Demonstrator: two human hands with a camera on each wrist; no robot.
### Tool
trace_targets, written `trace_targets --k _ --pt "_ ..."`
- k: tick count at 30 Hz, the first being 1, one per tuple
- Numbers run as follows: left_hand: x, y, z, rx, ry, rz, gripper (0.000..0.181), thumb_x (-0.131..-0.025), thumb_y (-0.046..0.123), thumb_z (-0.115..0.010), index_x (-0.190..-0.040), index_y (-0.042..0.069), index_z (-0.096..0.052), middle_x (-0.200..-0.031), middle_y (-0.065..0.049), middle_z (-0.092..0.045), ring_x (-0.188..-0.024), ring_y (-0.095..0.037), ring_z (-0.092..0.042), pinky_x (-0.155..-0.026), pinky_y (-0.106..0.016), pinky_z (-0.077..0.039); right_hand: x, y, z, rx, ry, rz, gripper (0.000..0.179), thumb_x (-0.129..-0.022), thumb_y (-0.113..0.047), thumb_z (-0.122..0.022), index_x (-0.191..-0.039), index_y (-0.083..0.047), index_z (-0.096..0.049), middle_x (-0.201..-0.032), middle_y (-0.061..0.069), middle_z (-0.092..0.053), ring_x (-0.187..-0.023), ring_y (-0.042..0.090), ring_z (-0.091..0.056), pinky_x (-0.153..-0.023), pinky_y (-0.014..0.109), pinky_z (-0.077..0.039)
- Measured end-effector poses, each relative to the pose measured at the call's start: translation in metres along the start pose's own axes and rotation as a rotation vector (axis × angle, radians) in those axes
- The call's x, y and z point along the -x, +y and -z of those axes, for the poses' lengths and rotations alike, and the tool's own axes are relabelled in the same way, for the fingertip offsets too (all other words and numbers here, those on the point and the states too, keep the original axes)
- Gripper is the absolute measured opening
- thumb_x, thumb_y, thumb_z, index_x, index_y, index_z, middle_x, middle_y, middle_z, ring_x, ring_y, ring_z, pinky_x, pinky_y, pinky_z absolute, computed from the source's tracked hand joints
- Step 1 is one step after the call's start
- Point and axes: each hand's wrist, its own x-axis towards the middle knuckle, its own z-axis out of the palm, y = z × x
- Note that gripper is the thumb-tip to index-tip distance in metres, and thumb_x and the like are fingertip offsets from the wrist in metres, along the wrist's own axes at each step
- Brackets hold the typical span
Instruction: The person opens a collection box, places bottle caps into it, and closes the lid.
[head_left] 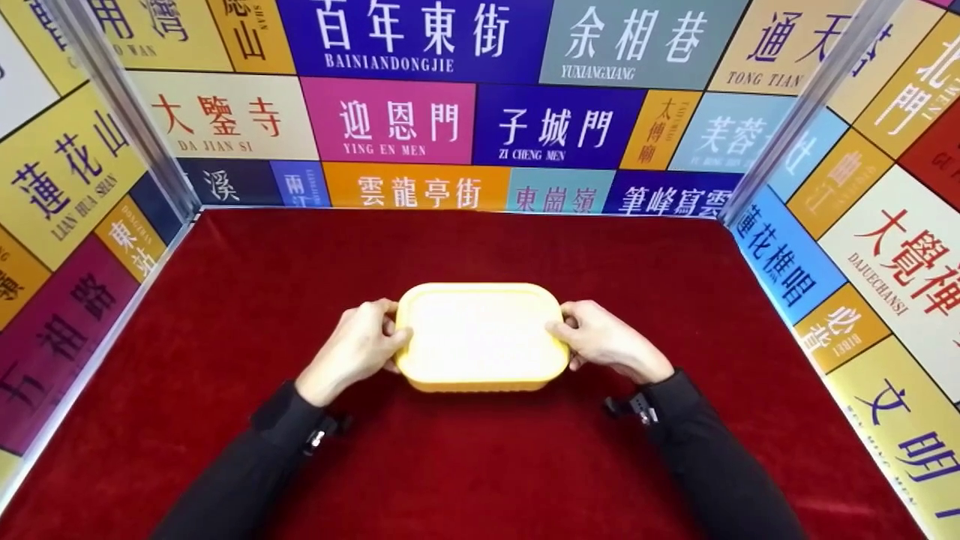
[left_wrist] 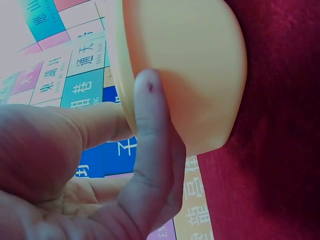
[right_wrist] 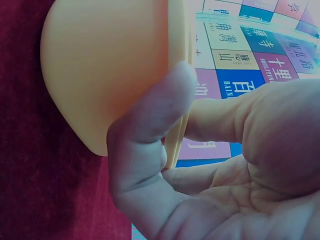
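Observation:
A yellow plastic food container [head_left: 482,334] with rounded corners and a pale lid is at the middle of the red cloth, lid side up in the head view. My left hand [head_left: 366,339] grips its left end, thumb on top at the rim and fingers below against the side wall. At the opposite end, my right hand [head_left: 598,337] pinches the rim the same way. Both wrist views show the container's smooth side wall [left_wrist: 195,65] close over the cloth, with a fingertip [right_wrist: 172,90] pressed under the rim. What is inside stays hidden.
Red velvet-like cloth [head_left: 480,465] covers the table. Upright panels [head_left: 405,120] printed with colourful Chinese place names stand along the back and both sides, joined by metal corner posts [head_left: 139,112]. Each black sleeve [head_left: 240,457] carries a small wrist camera.

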Motion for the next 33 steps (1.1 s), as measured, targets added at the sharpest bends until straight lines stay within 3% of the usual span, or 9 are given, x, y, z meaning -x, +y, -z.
trace_targets --k 4,12,20,23,26,31,33 --pt "-0.001 -0.001 -0.001 0.011 0.008 -0.02 0.042 -0.109 0.008 -0.074 -0.148 -0.009 -0.069 -0.093 -0.012 -0.068 -0.068 -0.018 -0.079 -0.064 -0.038 -0.071 0.001 0.0 0.001 -0.002 0.001 -0.012 0.023 -0.118 -0.019 -0.066 -0.111 0.003 -0.066 -0.084 0.005 -0.065 -0.06 0.015 -0.067 -0.06 0.031 -0.064" --pt "-0.006 0.0 -0.008 0.055 0.013 -0.044 0.046 -0.11 0.012 -0.078 -0.153 -0.004 -0.07 -0.098 -0.012 -0.073 -0.068 -0.015 -0.078 -0.068 -0.044 -0.072 0.004 0.0 0.011 0.021 0.0 -0.061 0.022 -0.117 -0.017 -0.066 -0.112 0.004 -0.066 -0.086 0.007 -0.067 -0.06 0.014 -0.068 -0.06 0.032 -0.066" --pt "-0.011 0.002 -0.018 0.056 0.041 -0.063 0.056 -0.111 0.016 -0.081 -0.161 -0.004 -0.065 -0.104 -0.014 -0.076 -0.071 -0.016 -0.078 -0.065 -0.031 -0.069 0.006 0.0 0.021 0.072 0.004 -0.084 0.025 -0.118 -0.018 -0.066 -0.119 0.006 -0.068 -0.088 0.008 -0.068 -0.063 0.016 -0.071 -0.065 0.035 -0.069" --pt "-0.011 0.003 -0.02 0.022 0.056 -0.076 0.056 -0.111 0.016 -0.08 -0.16 -0.004 -0.065 -0.105 -0.014 -0.076 -0.072 -0.017 -0.078 -0.065 -0.027 -0.066 0.006 -0.001 0.021 0.135 0.024 -0.07 0.03 -0.118 -0.02 -0.066 -0.129 0.007 -0.068 -0.091 0.011 -0.072 -0.064 0.017 -0.073 -0.068 0.039 -0.071" --pt "-0.011 0.003 -0.02 -0.037 0.076 -0.106 0.055 -0.111 0.016 -0.08 -0.159 -0.006 -0.065 -0.107 -0.016 -0.076 -0.075 -0.021 -0.078 -0.069 -0.029 -0.064 0.006 0.0 0.02 0.22 0.059 -0.037 0.044 -0.118 -0.022 -0.067 -0.15 0.008 -0.063 -0.1 0.017 -0.078 -0.068 0.019 -0.075 -0.07 0.042 -0.071" --pt "-0.008 0.004 -0.022 -0.156 0.092 -0.148 0.055 -0.112 0.019 -0.078 -0.157 -0.009 -0.065 -0.118 -0.022 -0.076 -0.1 -0.033 -0.073 -0.089 -0.039 -0.061 0.007 0.003 0.014 0.317 0.115 0.032 0.064 -0.118 -0.022 -0.065 -0.171 0.009 -0.046 -0.123 0.026 -0.076 -0.083 0.025 -0.077 -0.069 0.034 -0.068" --pt "-0.007 0.004 -0.022 -0.199 0.09 -0.157 0.055 -0.113 0.021 -0.077 -0.158 -0.01 -0.065 -0.123 -0.026 -0.076 -0.106 -0.036 -0.069 -0.095 -0.043 -0.06 0.008 0.005 0.011 0.331 0.136 0.055 0.065 -0.119 -0.021 -0.064 -0.173 0.009 -0.044 -0.121 0.025 -0.075 -0.083 0.026 -0.077 -0.067 0.031 -0.066"
